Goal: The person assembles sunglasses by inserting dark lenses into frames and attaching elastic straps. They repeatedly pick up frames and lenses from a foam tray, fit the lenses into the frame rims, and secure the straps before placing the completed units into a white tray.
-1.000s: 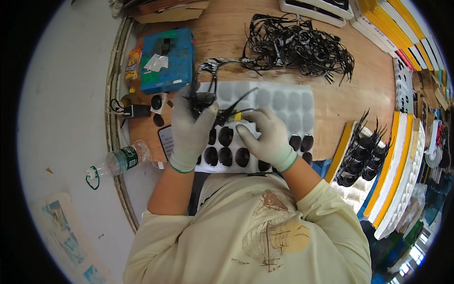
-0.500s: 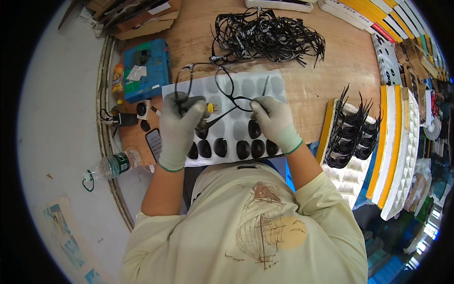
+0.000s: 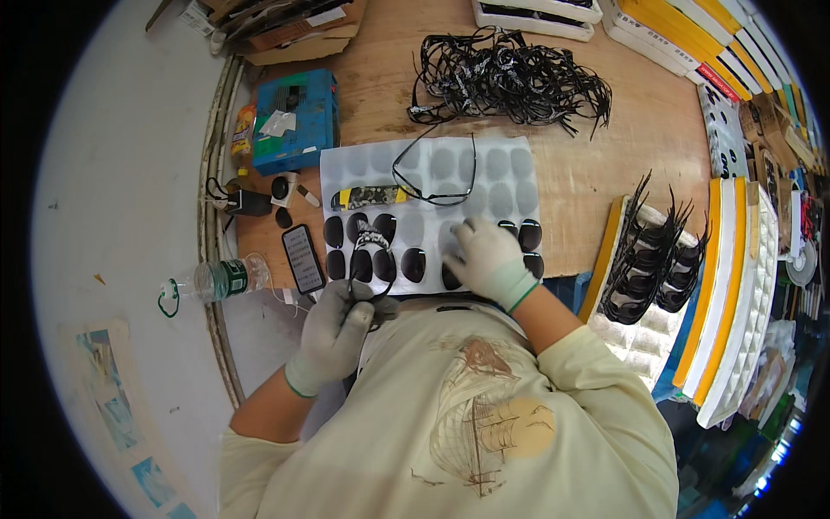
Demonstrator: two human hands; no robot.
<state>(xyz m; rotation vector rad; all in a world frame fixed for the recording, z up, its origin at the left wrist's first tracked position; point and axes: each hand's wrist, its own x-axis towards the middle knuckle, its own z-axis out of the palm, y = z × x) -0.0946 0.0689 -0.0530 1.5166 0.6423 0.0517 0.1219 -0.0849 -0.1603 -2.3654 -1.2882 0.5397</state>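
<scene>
My left hand [image 3: 333, 327], in a pale glove, is closed on a black eyeglass frame [image 3: 386, 275] near the table's front edge. The frame's patterned part overlaps the dark lenses on a white sheet [image 3: 328, 169]. My right hand [image 3: 493, 264], also gloved, is over the right half of the sheet beside a dark lens [image 3: 450, 277], fingers bent and slightly apart; no held thing shows. A second black eyeglass frame [image 3: 445, 201] lies on the sheet's upper middle. Left of it is a camouflage-patterned tool [image 3: 372, 197] with yellow ends.
Black frames lie in a tangled pile [image 3: 510, 82] at the back. At right, more frames [image 3: 648, 259] stand on a white moulded tray [image 3: 635, 346]. A blue box [image 3: 298, 121], a phone [image 3: 303, 259] and a plastic bottle [image 3: 216, 279] are at left.
My left hand has drawn down toward my body with a frame. My right hand has let go of an eyeglass frame and moved down over the lenses. The camouflage tool is now uncovered.
</scene>
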